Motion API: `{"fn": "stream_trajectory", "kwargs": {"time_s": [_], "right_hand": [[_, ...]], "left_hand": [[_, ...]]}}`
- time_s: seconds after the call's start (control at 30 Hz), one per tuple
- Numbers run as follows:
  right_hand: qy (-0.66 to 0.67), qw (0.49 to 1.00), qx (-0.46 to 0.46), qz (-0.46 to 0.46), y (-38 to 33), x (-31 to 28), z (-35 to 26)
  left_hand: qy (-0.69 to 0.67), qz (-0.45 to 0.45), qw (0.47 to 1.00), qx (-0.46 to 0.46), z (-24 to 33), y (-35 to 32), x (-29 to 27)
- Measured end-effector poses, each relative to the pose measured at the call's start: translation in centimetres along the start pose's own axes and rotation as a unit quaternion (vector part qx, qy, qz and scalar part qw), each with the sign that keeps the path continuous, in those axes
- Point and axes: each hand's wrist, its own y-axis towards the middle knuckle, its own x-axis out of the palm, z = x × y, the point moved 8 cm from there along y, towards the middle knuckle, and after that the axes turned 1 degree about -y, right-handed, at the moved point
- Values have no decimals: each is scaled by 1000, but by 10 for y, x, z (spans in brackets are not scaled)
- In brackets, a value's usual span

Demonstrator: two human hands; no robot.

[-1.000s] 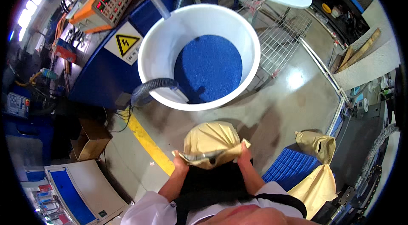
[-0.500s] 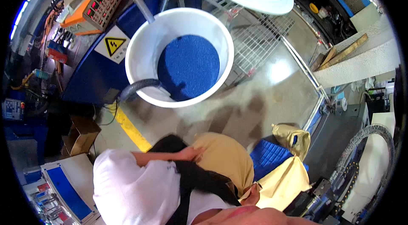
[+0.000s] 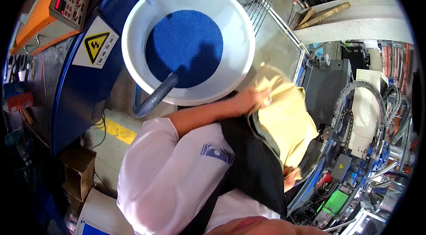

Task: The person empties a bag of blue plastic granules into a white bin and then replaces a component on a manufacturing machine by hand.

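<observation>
A pale yellow sack (image 3: 288, 119), its side creased and a dark edge running down its left flank, is held between a worker's two hands, just right of the body and near a white tub (image 3: 235, 35). The left-hand grip (image 3: 257, 98), slightly blurred, is closed on the sack's upper edge; the right-hand grip (image 3: 290, 177) has fingers at the lower end, partly hidden, and how tightly they close cannot be told. Counted in the scene: one sack in hand; one tub, with one bed of blue granules (image 3: 184, 35) inside; two hoses (image 3: 159, 95) reaching in, one over the far rim and one over the near; one warning sign (image 3: 95, 44) with a yellow triangle; one orange control box (image 3: 57, 4) above a single blue-sided table (image 3: 91, 95); one cardboard box (image 3: 77, 173) at lower left; and two pieces of wood (image 3: 326, 14) by a white ledge (image 3: 355, 26). A second earlier, both hands held a sack squarely before the body, below the tub; now the sack is off to the right, the left arm crosses the torso, and more machinery (image 3: 346, 164) fills the right side
</observation>
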Motion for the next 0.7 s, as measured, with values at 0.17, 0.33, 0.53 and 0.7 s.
{"fn": "stream_trajectory", "kwargs": {"time_s": [0.17, 0.33, 0.53, 0.7], "right_hand": [[-3, 970, -166, -179, 60, 111, -100], [75, 904, -144, -396, 141, 292, -138], [-17, 853, -115, -509, 210, 432, -81], [13, 785, 122, -607, 168, 511, -13]], "left_hand": [[-171, 166, 963, 125, 76, -11, -98], [-446, 126, 847, 259, 79, 15, -211], [-409, 370, 802, 230, 52, 49, -304], [-385, 371, 784, 315, -8, 47, -364]]}}
